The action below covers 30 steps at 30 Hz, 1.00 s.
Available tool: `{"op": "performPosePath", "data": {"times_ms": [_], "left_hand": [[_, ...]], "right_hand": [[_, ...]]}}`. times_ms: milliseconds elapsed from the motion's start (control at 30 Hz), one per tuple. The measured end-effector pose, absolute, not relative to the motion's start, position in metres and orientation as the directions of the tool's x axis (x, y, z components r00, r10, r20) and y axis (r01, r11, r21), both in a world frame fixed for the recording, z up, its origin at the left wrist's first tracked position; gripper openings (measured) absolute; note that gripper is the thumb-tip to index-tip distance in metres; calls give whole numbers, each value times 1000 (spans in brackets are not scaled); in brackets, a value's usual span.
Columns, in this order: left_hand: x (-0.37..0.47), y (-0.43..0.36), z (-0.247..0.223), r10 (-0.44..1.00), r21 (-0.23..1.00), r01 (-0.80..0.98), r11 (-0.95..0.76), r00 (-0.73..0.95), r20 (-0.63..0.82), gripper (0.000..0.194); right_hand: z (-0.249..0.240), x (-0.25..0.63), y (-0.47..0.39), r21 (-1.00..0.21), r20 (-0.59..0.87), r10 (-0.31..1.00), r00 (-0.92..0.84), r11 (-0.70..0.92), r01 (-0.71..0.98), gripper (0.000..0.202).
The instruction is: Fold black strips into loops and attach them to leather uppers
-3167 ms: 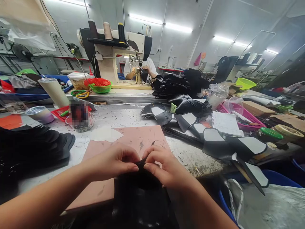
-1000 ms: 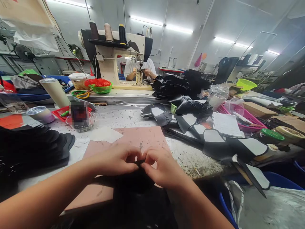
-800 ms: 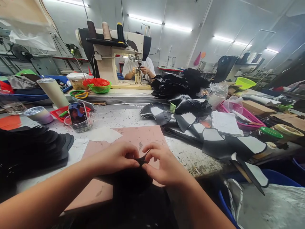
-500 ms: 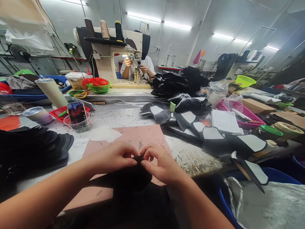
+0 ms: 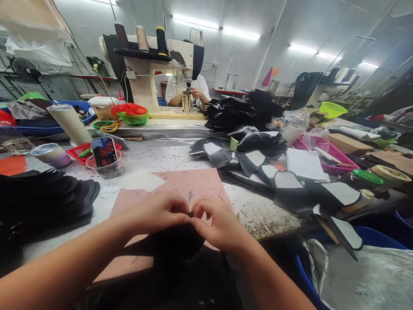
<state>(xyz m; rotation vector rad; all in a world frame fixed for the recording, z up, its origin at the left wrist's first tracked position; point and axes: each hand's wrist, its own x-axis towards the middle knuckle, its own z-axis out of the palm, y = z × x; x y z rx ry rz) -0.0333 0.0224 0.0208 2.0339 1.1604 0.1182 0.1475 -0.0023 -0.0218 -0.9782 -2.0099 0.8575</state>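
My left hand and right hand pinch the black piece over the pink board.
I see a phone in a clear tub and red plastic in a green bowl.

- Left grip: bare hand, slim fingers, rounded knuckles.
- Right grip: bare hand, matching build.
- Left forearm: uncovered, smooth, tapering to the wrist.
- Right forearm: uncovered, smooth, same taper.
- Lap area: black, faintly glossy; whether this is worn clothing cannot be determined.
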Motion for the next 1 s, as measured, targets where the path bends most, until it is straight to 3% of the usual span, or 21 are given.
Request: {"op": "performPosePath", "data": {"times_ms": [200,467,633,867,1000], "left_hand": [[-30,18,22,788,636,723,-269,545,-286,26],[-28,15,20,785,630,717,-299,560,-265,22],[-29,7,21,763,634,695,-341,598,-245,23],[-29,-12,24,803,449,775,-445,567,-184,17],[-30,-17,19,828,480,771,-419,541,-147,18]], "right_hand": [[-19,145,-7,-755,318,859,-401,485,441,15],[-23,143,-5,-819,246,897,-368,396,416,17],[-22,144,-11,-769,263,862,-433,458,445,13],[-20,138,-23,-694,354,814,-461,559,454,15],[-22,136,-26,-658,394,809,-435,579,481,13]]}}
